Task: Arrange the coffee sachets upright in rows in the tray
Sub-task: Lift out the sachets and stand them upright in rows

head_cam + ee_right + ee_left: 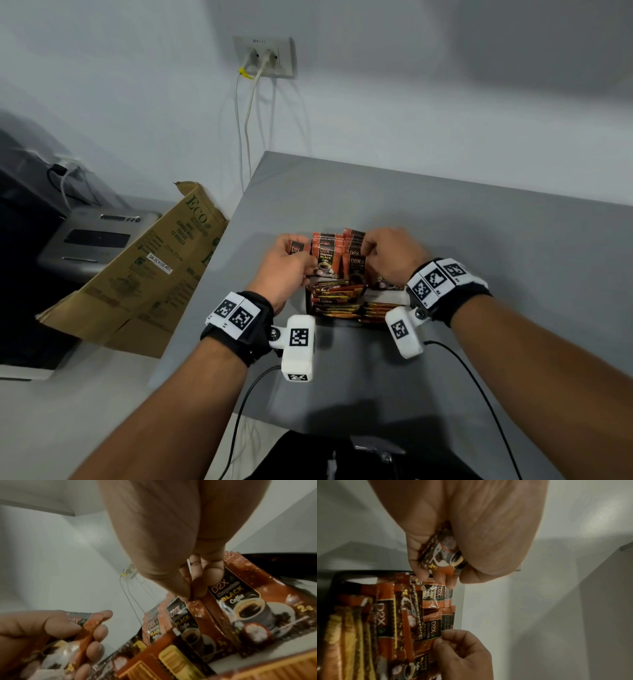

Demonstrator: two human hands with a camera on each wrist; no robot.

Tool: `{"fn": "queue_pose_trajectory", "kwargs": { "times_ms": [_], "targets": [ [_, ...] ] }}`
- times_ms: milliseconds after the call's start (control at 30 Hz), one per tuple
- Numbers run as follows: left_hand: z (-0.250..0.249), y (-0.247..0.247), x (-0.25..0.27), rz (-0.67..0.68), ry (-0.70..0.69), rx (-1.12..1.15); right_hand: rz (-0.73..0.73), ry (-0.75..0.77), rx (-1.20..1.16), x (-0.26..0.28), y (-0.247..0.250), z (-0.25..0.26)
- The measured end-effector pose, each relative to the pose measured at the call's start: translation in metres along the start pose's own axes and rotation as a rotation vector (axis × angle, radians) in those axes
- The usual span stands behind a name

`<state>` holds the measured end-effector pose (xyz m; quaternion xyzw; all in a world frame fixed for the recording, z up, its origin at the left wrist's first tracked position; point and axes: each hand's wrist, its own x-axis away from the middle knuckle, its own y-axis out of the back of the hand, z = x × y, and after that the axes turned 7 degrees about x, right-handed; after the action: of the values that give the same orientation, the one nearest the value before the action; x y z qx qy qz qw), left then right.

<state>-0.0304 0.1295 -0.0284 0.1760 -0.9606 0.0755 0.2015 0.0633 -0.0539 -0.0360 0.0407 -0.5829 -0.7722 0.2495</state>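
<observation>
At the tray point(310, 301), which sits on the grey counter point(479, 240) just in front of the person, both hands are at work on the upright sachets point(337, 250) standing in rows along the tray's far side. Nearer the person, more sachets point(337, 301) lie flat in the tray, not yet stood up. Left of the tray's far rows, the left hand point(286, 267) holds one loose sachet point(442, 555), its fingers point(97, 631) and thumb curled round it, the pack clear of the rows. Over the tray's right part, the right hand point(394, 257) pinches the top edge of a standing sachet point(187, 616) between thumb and forefinger, fingers closed on it. The step in hand looks like making room in a row: the right hand steadies or parts the standing packs so the left one's pack can go in. Next, the loose pack likely needs turning upright, label facing the same way as its neighbours, and sliding down into the gap without knocking the thin, leaning packs over. Left of the tray, off the counter, lean a cardboard box point(144, 274) and wall cables point(246, 120).
</observation>
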Motion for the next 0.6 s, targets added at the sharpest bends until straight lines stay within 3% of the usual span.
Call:
{"fn": "queue_pose_trajectory", "kwargs": {
  "times_ms": [433,600],
  "targets": [
    [0.001,-0.011,0.001,0.062,-0.025,-0.034,-0.014,-0.006,-0.003,0.0,-0.001,-0.005],
    [-0.001,-0.014,0.003,0.158,-0.124,-0.055,-0.121,0.095,-0.216,0.007,0.021,0.011]
  ]
}}
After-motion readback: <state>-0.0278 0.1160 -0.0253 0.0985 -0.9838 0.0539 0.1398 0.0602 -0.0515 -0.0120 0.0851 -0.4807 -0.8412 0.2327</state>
